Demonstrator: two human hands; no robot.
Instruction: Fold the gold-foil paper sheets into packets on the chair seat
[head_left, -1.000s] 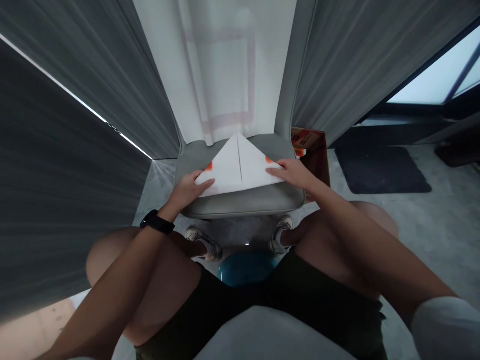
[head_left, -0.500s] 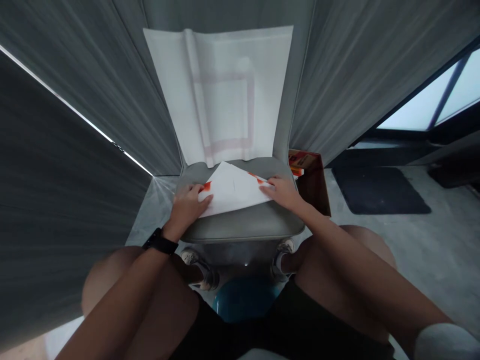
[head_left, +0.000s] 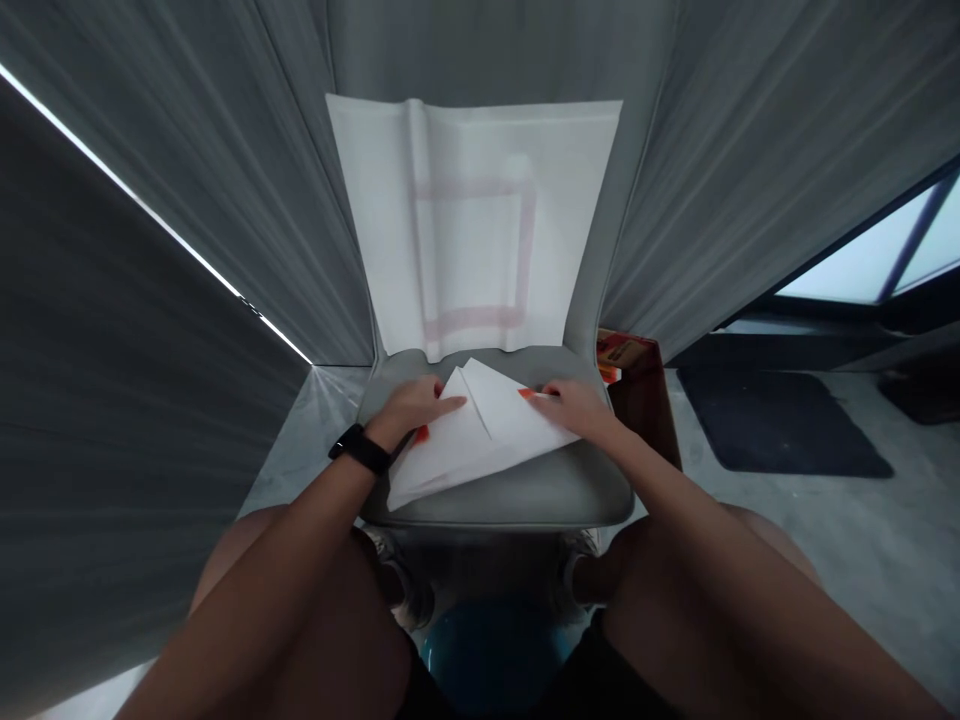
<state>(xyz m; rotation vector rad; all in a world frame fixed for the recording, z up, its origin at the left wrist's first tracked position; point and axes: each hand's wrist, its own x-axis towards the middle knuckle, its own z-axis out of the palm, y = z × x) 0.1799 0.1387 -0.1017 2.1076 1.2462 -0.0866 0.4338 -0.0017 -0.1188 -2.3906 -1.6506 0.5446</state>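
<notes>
Folded paper [head_left: 517, 430] has tilted on the grey seat [head_left: 540, 495] between curtains [head_left: 750, 150].

Dark mat [head_left: 784, 422] on grey floor [head_left: 840, 540], right side — open reddish box [head_left: 646, 400] beside chair [head_left: 517, 495] — pleated grey curtains [head_left: 720, 150] both sides.

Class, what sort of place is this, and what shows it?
Probably a curtained-off corner of a room: grey curtains hang either side of a padded chair, and a dark mat lies on the floor.
</notes>
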